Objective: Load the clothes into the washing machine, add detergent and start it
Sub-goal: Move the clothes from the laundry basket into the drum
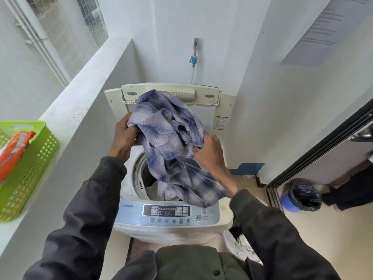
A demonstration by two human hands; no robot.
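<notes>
Head view looks down from above. Far left, a green basket (41, 150) sits on a white ledge (80, 102) with an orange-red packet (14, 150) inside it; its print is too blurred to read. The left hand (126, 136) grips one bunched edge of a blue-and-lilac plaid shirt (167, 138), fingers curled into the cloth. The shirt hangs over the open drum of the washing machine (212, 229), its lower end draped on the front rim, and pale clothes (155, 190) already lie inside. The lid (171, 93) stands raised at the back. On the control panel (167, 214) the word at the left looks like "TurboDrum"; the button labels are too small to read. The right hand (210, 152) clutches the shirt's other side. Right of the machine, a blue bin (286, 202) with a black liner stands on the floor.
</notes>
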